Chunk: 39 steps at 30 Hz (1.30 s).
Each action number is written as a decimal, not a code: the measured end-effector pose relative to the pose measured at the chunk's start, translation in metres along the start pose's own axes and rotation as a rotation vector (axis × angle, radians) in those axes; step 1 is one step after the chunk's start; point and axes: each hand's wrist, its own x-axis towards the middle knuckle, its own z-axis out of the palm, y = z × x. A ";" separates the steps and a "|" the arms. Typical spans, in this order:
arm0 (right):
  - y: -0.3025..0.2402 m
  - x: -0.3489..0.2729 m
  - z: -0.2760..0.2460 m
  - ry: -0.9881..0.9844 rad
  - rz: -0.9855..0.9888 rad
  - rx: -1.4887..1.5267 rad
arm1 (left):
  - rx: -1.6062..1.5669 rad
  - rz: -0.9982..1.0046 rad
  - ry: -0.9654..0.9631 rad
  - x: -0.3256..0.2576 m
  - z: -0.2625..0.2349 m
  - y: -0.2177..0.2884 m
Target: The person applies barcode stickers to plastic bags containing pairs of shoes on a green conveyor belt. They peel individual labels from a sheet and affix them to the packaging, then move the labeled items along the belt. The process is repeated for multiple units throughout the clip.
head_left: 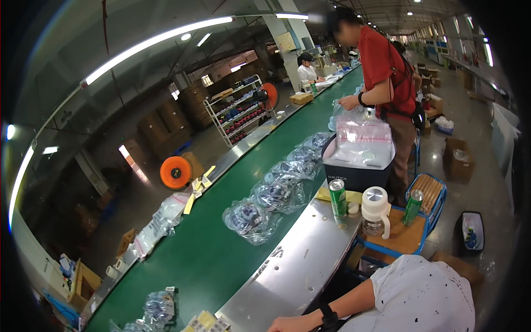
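right hand (292,323): rests on brushed steel table edge (287,265), fingers curled, holding nothing | left hand: out of view | nearest: clear-bagged parts (251,220) on green conveyor belt (221,260)

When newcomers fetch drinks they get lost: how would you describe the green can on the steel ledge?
Follow the shiny steel ledge beside the long green conveyor belt to its far end. The green drink can stands there on bare steel, left of the white-lidded clear jug; the other green can sits on the wooden stool.
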 end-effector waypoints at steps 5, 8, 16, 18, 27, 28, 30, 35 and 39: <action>0.020 0.004 -0.013 -0.031 0.039 0.148 | 0.211 -0.022 -0.150 0.002 -0.003 0.000; 0.025 0.010 -0.026 0.066 0.055 0.144 | 0.388 -0.003 -0.300 -0.012 -0.025 -0.029; 0.031 0.007 -0.071 0.296 0.059 0.028 | 0.482 -0.436 -0.441 -0.084 -0.065 -0.044; 0.038 0.005 -0.074 0.330 0.079 0.017 | 0.459 -0.412 -0.445 -0.071 -0.052 -0.038; 0.061 0.013 -0.074 0.356 0.139 0.015 | 0.335 -0.228 -0.465 -0.011 -0.002 -0.020; 0.062 0.014 -0.075 0.354 0.150 0.019 | 0.322 -0.216 -0.474 -0.005 0.003 -0.019; 0.065 0.020 -0.077 0.344 0.190 0.062 | 0.292 -0.194 -0.487 0.007 0.008 -0.018; 0.048 0.035 -0.080 0.278 0.288 0.064 | 0.239 -0.179 -0.507 0.040 0.003 -0.024; 0.057 0.034 -0.080 0.336 0.144 -0.184 | 0.206 -0.184 -0.548 0.077 0.007 -0.036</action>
